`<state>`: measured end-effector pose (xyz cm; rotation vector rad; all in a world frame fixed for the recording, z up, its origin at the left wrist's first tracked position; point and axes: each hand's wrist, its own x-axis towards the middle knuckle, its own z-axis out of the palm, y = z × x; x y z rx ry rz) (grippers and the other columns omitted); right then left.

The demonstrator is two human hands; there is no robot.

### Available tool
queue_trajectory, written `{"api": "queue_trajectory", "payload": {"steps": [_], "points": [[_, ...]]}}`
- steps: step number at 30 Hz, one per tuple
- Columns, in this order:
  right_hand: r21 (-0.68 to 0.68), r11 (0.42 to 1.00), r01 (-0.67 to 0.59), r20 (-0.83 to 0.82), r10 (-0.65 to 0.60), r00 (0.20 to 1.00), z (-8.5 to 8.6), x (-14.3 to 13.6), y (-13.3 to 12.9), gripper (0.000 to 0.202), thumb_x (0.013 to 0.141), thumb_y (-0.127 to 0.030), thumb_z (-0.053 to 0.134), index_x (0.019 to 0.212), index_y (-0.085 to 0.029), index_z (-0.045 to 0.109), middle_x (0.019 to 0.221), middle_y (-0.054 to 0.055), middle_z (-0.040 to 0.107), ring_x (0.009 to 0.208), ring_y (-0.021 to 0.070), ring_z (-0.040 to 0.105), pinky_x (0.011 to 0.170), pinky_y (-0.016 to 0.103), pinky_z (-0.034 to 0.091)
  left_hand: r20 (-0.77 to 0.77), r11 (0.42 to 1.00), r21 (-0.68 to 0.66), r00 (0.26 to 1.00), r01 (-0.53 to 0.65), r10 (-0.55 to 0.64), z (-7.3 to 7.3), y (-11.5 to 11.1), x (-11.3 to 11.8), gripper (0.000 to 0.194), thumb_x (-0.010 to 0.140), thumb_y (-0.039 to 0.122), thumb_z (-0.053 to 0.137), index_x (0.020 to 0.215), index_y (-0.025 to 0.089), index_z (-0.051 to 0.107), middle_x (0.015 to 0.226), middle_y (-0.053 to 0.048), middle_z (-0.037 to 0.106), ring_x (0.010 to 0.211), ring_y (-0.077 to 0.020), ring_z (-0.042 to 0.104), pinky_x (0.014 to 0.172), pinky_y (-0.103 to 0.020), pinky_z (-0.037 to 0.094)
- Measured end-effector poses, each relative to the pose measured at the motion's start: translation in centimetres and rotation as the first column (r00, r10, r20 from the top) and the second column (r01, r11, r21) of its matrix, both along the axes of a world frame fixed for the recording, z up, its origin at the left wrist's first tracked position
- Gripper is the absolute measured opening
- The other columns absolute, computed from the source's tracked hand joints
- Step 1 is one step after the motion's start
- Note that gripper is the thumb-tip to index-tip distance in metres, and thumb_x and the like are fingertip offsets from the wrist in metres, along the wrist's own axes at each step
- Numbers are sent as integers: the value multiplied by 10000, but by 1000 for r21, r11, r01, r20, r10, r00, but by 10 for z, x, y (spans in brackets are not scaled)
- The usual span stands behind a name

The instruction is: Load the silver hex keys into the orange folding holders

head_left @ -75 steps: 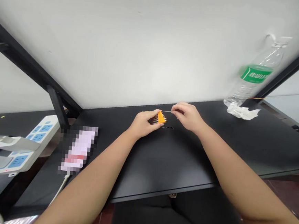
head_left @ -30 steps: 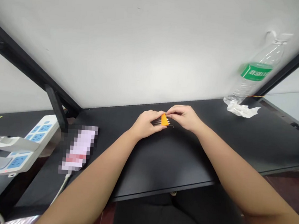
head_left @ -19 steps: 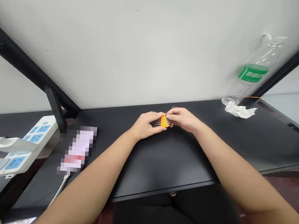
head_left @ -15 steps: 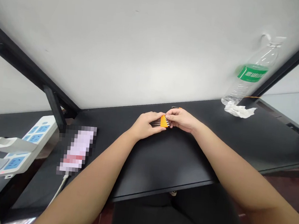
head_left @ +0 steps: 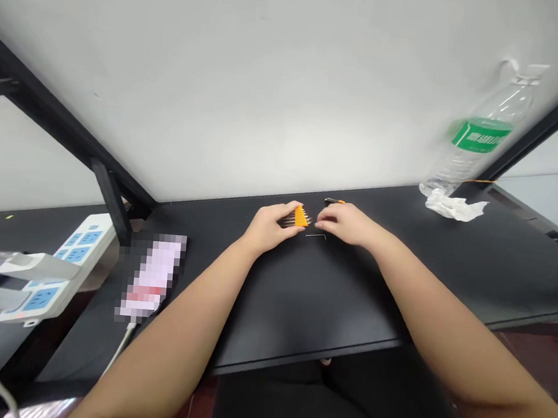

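In my left hand (head_left: 268,229) is an orange holder (head_left: 301,216) with several metal hex keys in it, gripped between thumb and fingers, the short ends pointing right. A small loose L-shaped hex key (head_left: 316,236) lies flat on the black table just below the holder. My right hand (head_left: 346,223) rests to the right, apart from the holder, with its fingers loosely curled and nothing visible between them. Just beyond the right fingers lies a thin dark tool with an orange part (head_left: 335,201), partly hidden by that hand.
A plastic bottle with a green label (head_left: 482,135) stands at the back right, a crumpled tissue (head_left: 456,206) before it. A blurred-out phone (head_left: 155,276) with a white cable lies left. Further left is a power strip (head_left: 62,269) with chargers. A wall (head_left: 268,105) rises behind the table.
My right hand has come away from the holder, to the right. A small hex key now shows on the table. My left hand keeps the holder, slightly shifted left and turned.
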<state>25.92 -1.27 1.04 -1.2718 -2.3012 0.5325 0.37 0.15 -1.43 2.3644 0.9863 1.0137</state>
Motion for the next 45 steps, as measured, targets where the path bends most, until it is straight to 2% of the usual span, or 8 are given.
{"api": "queue_trajectory", "payload": {"steps": [4, 7, 11, 15, 19, 25, 38, 45], "points": [[-38, 997, -62, 161, 68, 985, -9, -8, -4, 49, 776, -178, 731, 758, -213, 703, 884, 48, 680, 605, 139, 565, 544, 280, 405, -17, 999, 33, 999, -31, 32, -2, 3, -3, 531, 842, 413, 760, 1331, 227, 665, 1150, -48, 758, 977, -200, 728, 940, -329, 574], [-27, 1000, 2, 231, 4, 973, -12, -14, -8, 202, 701, -118, 747, 599, -202, 594, 740, 48, 632, 468, 117, 460, 463, 301, 331, -53, 999, 47, 998, -17, 19, -1, 0, -1, 535, 839, 412, 763, 1334, 233, 666, 1176, -58, 752, 991, -207, 723, 947, -341, 573], [23, 996, 88, 307, -91, 947, -7, -12, -10, 216, 661, -86, 713, 585, -202, 546, 712, 53, 616, 462, 112, 427, 462, 303, 294, -68, 1000, 29, 998, -9, 11, 1, -2, 1, 541, 832, 406, 767, 1337, 240, 667, 1179, -52, 754, 992, -211, 722, 959, -347, 569], [64, 990, 123, 73, -127, 989, 5, -6, -9, 105, 751, -118, 619, 741, -216, 582, 696, 4, 624, 578, 144, 514, 543, 278, 364, -54, 1000, 13, 999, 0, 1, 2, -3, 1, 542, 832, 406, 770, 1337, 234, 671, 1199, -49, 752, 1011, -212, 727, 967, -345, 576], [162, 985, 54, -144, -30, 989, 11, -5, -8, 100, 833, -139, 564, 813, -212, 629, 771, 2, 649, 657, 148, 555, 638, 278, 420, -50, 1000, 24, 999, -5, 6, 2, -3, 1, 546, 828, 420, 775, 1333, 239, 676, 1201, -45, 757, 1012, -215, 734, 970, -351, 582], [302, 953, 26, -140, 17, 990, 9, -6, -6, 164, 887, -118, 540, 854, -203, 677, 876, 48, 670, 734, 172, 582, 708, 305, 449, -67, 999, 44, 998, -9, 12, 0, -2, 2, 556, 830, 410, 782, 1347, 240, 667, 1201, -41, 759, 1001, -211, 737, 967, -344, 581], [315, 949, 25, -154, 25, 988, 13, -4, -8, 198, 922, -112, 528, 877, -203, 699, 912, 58, 680, 768, 182, 618, 741, 324, 482, -59, 1000, 25, 998, -6, 7, 1, -3, 2, 566, 812, 415, 798, 1336, 239, 677, 1151, -43, 771, 972, -217, 738, 945, -351, 583], [334, 941, -45, -99, 83, 992, 11, -4, -10, 223, 951, -112, 505, 881, -200, 697, 956, 76, 675, 818, 191, 624, 762, 322, 486, -128, 999, 40, 991, 32, -27, 5, -7, 4, 532, 830, 399, 783, 1330, 256, 673, 1135, -22, 774, 951, -199, 724, 915, -318, 570]]}}
